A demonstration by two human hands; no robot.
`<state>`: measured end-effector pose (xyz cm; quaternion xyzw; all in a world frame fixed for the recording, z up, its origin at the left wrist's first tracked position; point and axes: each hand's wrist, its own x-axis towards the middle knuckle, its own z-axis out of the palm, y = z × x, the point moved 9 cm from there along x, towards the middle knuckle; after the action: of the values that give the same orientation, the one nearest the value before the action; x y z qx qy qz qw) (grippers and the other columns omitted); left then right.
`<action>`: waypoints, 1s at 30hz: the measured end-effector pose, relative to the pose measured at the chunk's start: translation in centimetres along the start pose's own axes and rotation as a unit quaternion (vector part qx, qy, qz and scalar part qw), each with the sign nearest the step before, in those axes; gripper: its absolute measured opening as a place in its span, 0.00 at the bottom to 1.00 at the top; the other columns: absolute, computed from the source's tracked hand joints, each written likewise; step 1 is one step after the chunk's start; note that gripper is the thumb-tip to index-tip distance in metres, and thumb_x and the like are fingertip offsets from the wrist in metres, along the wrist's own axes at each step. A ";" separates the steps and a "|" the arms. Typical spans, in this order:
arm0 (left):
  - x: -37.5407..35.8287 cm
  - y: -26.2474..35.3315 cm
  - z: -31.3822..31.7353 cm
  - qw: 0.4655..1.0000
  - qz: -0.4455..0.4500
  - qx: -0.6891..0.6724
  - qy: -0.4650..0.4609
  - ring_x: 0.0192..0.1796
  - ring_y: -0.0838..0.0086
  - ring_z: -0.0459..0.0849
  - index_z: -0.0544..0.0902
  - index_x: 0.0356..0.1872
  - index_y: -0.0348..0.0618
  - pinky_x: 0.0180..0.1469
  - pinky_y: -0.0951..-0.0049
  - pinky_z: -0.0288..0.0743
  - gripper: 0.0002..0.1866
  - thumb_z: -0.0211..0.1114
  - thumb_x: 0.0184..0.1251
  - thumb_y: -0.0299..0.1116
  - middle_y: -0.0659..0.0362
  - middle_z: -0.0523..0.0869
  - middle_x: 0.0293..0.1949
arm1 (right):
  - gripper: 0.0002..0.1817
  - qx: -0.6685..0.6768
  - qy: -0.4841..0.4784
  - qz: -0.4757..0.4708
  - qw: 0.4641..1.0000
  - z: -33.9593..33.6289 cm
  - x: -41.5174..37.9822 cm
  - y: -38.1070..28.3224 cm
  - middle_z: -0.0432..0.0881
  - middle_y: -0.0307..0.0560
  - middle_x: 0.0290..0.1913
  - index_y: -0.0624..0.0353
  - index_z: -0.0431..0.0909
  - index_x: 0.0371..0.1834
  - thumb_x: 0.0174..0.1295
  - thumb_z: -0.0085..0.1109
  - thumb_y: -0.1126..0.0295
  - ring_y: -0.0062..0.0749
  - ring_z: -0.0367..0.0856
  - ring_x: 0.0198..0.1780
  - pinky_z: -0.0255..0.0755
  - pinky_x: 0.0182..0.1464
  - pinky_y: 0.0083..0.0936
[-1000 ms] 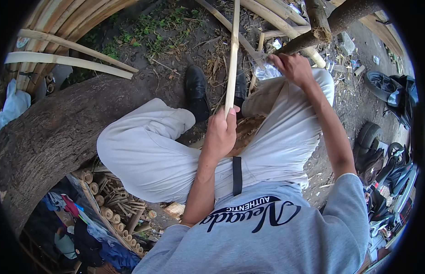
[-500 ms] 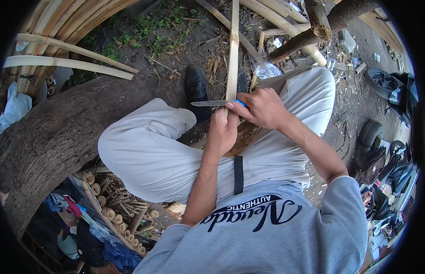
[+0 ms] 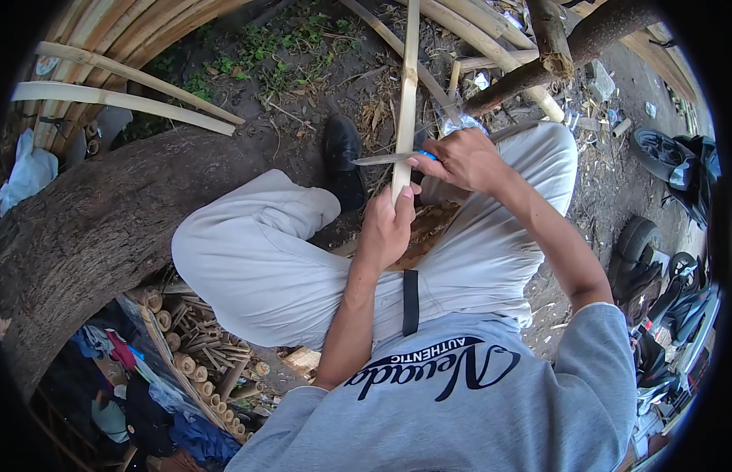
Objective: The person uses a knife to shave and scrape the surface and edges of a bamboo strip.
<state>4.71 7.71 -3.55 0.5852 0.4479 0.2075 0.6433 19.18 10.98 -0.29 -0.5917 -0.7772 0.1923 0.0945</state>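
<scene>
A long, pale bamboo strip (image 3: 408, 102) runs from the top of the view down to my lap. My left hand (image 3: 387, 224) is closed around its near end. Just above, my right hand (image 3: 464, 164) is wrapped around the blue handle of a knife (image 3: 375, 160). The blade lies crosswise over the strip and points left, with my right thumb near the strip's surface. Most of the handle is hidden by my fingers. Both hands are between my knees.
A thick tree trunk (image 3: 91, 204) lies at the left, with bamboo strips (image 3: 122, 105) above it. Cut bamboo pieces (image 3: 217, 346) fill a space at lower left. A rough branch (image 3: 531, 75) and poles stand at upper right. Tires (image 3: 640, 236) and bags are at the right.
My right hand and the knife have moved up along the strip, away from my left hand. The left hand keeps its hold, and more of the strip's near end shows.
</scene>
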 end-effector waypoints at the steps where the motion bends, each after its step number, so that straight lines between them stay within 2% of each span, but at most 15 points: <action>1: 0.0 0.0 0.1 1.000 -0.002 0.008 -0.001 0.21 0.83 0.67 0.79 0.47 0.33 0.25 0.76 0.63 0.19 0.49 0.82 0.40 0.65 0.71 0.20 | 0.28 -0.009 0.013 0.010 1.000 -0.2 -0.1 0.7 0.77 0.55 0.17 0.56 0.86 0.29 0.73 0.51 0.44 0.52 0.79 0.21 0.72 0.26 0.42; 4: -0.1 0.6 0.2 1.000 0.006 0.013 -0.003 0.21 0.83 0.67 0.79 0.47 0.33 0.25 0.76 0.63 0.18 0.49 0.82 0.40 0.65 0.71 0.20 | 0.28 -0.027 0.042 0.044 0.998 -0.4 -0.2 4.5 0.76 0.55 0.16 0.57 0.84 0.27 0.73 0.52 0.44 0.53 0.78 0.21 0.72 0.27 0.42; 5: 0.1 0.7 0.3 1.000 0.006 0.013 -0.006 0.21 0.83 0.67 0.79 0.47 0.33 0.25 0.76 0.63 0.18 0.49 0.82 0.40 0.65 0.71 0.20 | 0.33 -0.013 0.082 0.036 0.996 -0.5 -0.2 5.0 0.76 0.54 0.14 0.56 0.80 0.22 0.73 0.49 0.39 0.54 0.79 0.21 0.73 0.25 0.44; 8: 0.2 1.2 -0.1 0.999 0.026 0.046 0.004 0.21 0.85 0.66 0.79 0.48 0.33 0.25 0.77 0.62 0.18 0.48 0.82 0.40 0.67 0.70 0.20 | 0.32 -0.040 0.107 0.039 0.993 -1.1 -0.4 4.6 0.77 0.54 0.15 0.56 0.80 0.22 0.73 0.49 0.40 0.53 0.80 0.22 0.74 0.25 0.44; 9: 0.0 0.6 -0.1 1.000 0.001 0.000 -0.002 0.22 0.86 0.65 0.79 0.49 0.33 0.24 0.79 0.61 0.18 0.49 0.82 0.40 0.69 0.69 0.20 | 0.32 -0.040 0.109 0.037 0.993 -1.2 -0.2 5.5 0.77 0.54 0.15 0.56 0.80 0.22 0.73 0.49 0.40 0.53 0.80 0.22 0.74 0.25 0.44; 11: -0.5 0.2 -0.1 0.999 -0.023 -0.045 -0.010 0.22 0.87 0.64 0.79 0.49 0.34 0.24 0.80 0.60 0.18 0.49 0.83 0.40 0.70 0.68 0.20 | 0.32 -0.128 0.109 0.167 0.971 -2.1 -1.0 11.6 0.79 0.54 0.17 0.56 0.82 0.23 0.73 0.49 0.40 0.53 0.82 0.23 0.75 0.25 0.43; 14: -0.5 0.2 -0.5 0.995 -0.045 -0.086 0.000 0.22 0.89 0.62 0.79 0.51 0.34 0.23 0.82 0.58 0.17 0.50 0.83 0.39 0.71 0.66 0.21 | 0.32 -0.067 0.196 0.274 0.939 -4.4 -3.9 16.5 0.81 0.58 0.21 0.56 0.84 0.28 0.75 0.46 0.41 0.58 0.83 0.28 0.76 0.32 0.48; 17: -0.1 0.3 0.4 0.993 -0.043 -0.113 -0.013 0.22 0.89 0.62 0.79 0.52 0.33 0.23 0.82 0.57 0.17 0.50 0.83 0.39 0.71 0.66 0.22 | 0.32 -0.028 0.178 0.311 0.933 -5.1 -4.7 14.0 0.83 0.59 0.23 0.56 0.85 0.31 0.75 0.44 0.41 0.60 0.84 0.31 0.77 0.36 0.49; 20: 0.1 -0.2 0.6 0.992 -0.051 -0.116 -0.013 0.22 0.90 0.61 0.79 0.53 0.33 0.23 0.83 0.57 0.18 0.50 0.83 0.39 0.72 0.66 0.22 | 0.31 0.040 0.163 0.259 0.951 -3.9 -4.2 9.2 0.81 0.60 0.23 0.59 0.85 0.32 0.76 0.45 0.43 0.60 0.83 0.31 0.76 0.36 0.49; 23: 0.3 -0.5 0.3 0.995 -0.048 -0.092 -0.006 0.23 0.89 0.63 0.79 0.52 0.33 0.23 0.81 0.59 0.18 0.50 0.83 0.40 0.71 0.67 0.22 | 0.30 0.091 0.073 0.156 0.981 -2.0 -2.7 2.3 0.79 0.58 0.20 0.60 0.84 0.29 0.76 0.47 0.45 0.57 0.82 0.27 0.75 0.33 0.46; 25: 0.4 0.6 0.0 1.000 0.014 0.007 0.015 0.22 0.80 0.69 0.80 0.43 0.32 0.25 0.73 0.64 0.19 0.50 0.82 0.41 0.64 0.71 0.21 | 0.30 0.091 0.035 0.078 0.992 -1.0 -2.3 -1.7 0.79 0.57 0.18 0.59 0.83 0.28 0.75 0.48 0.45 0.55 0.82 0.25 0.75 0.30 0.45; 26: 0.4 0.7 -0.1 1.000 0.014 0.006 0.013 0.22 0.80 0.69 0.80 0.43 0.32 0.25 0.73 0.64 0.19 0.50 0.82 0.41 0.64 0.71 0.21 | 0.30 0.096 0.031 0.049 0.994 -0.7 -2.1 -3.1 0.79 0.56 0.17 0.58 0.83 0.26 0.75 0.48 0.45 0.54 0.82 0.24 0.75 0.29 0.44; 28: 0.4 0.8 -0.4 0.996 -0.004 0.090 0.005 0.28 0.51 0.81 0.79 0.36 0.31 0.35 0.55 0.73 0.18 0.51 0.80 0.37 0.46 0.80 0.24 | 0.28 0.110 0.023 0.047 0.993 -0.1 -1.9 -3.6 0.77 0.57 0.17 0.59 0.81 0.25 0.75 0.49 0.47 0.55 0.80 0.24 0.73 0.28 0.45; 29: 0.3 1.0 -0.4 0.996 -0.004 0.089 0.006 0.28 0.51 0.81 0.79 0.36 0.31 0.35 0.55 0.73 0.18 0.51 0.80 0.37 0.46 0.80 0.24 | 0.27 0.124 0.015 0.041 0.991 0.2 -1.8 -3.8 0.76 0.58 0.17 0.60 0.79 0.24 0.75 0.51 0.49 0.57 0.79 0.24 0.72 0.28 0.47; 30: 0.2 1.4 -0.5 0.995 0.006 0.099 0.013 0.30 0.47 0.81 0.78 0.34 0.31 0.36 0.53 0.73 0.18 0.51 0.79 0.37 0.43 0.81 0.25 | 0.27 0.124 0.013 0.039 0.991 0.1 -1.8 -3.9 0.76 0.58 0.17 0.60 0.79 0.24 0.75 0.51 0.49 0.57 0.79 0.24 0.72 0.28 0.47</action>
<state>4.77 8.49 -2.32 0.6458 0.4712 0.1740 0.5750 16.21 8.39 1.40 -0.6077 -0.7225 0.2826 0.1698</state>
